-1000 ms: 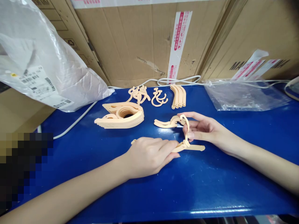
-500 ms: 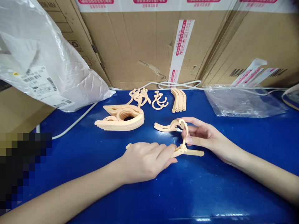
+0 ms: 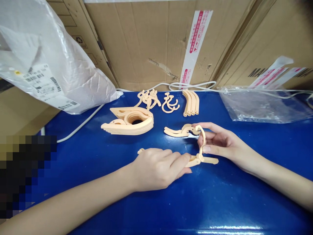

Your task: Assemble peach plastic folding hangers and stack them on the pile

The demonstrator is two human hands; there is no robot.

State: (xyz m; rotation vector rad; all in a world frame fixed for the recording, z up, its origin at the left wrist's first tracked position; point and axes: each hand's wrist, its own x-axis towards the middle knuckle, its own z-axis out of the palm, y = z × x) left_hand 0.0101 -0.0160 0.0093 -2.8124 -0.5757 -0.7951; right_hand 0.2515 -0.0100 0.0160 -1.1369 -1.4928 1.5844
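My left hand [image 3: 161,166] is closed over a cream plastic folding hanger arm [image 3: 194,161], with most of the piece hidden under the fingers. A narrow arm end [image 3: 211,160] sticks out to the right of the joint. My right hand [image 3: 220,143] pinches a cream hanger hook [image 3: 203,140] between thumb and fingers. The hook stands upright, its lower end at the joint of the arm piece; I cannot tell whether it is seated there. Just behind the right fingertips, another hanger piece [image 3: 179,131] lies on the blue table [image 3: 156,209].
A stack of cream hanger pieces [image 3: 128,127] lies at the left. Behind it are loose hooks [image 3: 168,104] and a row of curved arms [image 3: 192,102]. A clear plastic bag [image 3: 259,104] is at the right, a white bag [image 3: 61,65] at the left. Cardboard boxes [image 3: 151,42] and a white cable [image 3: 80,122] border the table.
The view has shifted a little, so everything sits slightly farther right in it. Both hands keep the same grips, and the hook stays upright at the joint.
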